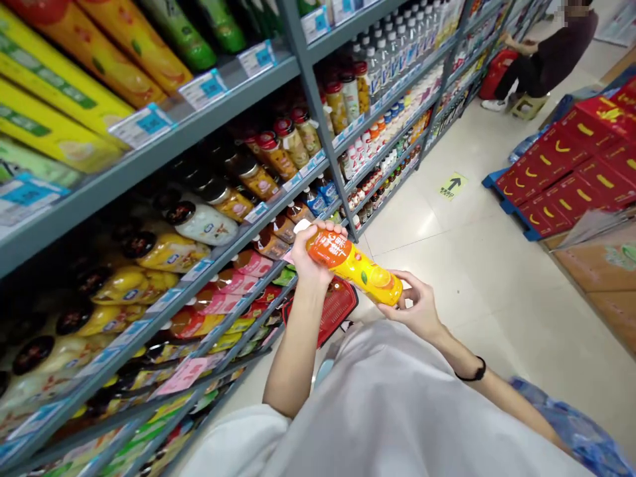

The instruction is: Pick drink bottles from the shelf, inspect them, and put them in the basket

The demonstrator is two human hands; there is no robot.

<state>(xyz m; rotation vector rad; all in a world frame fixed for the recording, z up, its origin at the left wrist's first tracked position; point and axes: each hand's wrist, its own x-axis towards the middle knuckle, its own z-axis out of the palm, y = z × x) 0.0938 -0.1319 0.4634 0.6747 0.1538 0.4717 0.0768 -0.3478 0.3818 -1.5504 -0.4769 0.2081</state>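
I have both hands clamped on 1 orange juice bottle (354,265), held tilted in mid-air: my left hand (309,255) wraps its capped end, my right hand (420,306) pinches its base. A red shopping basket (334,309) hangs just below, beside the shelf (209,265) edge

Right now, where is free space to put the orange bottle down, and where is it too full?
The floor is bare between the shelves and the red boxes, around the arrow sticker. The shelves are crowded with bottles front to back. Both the left hand and right hand grip the orange bottle above the red basket.
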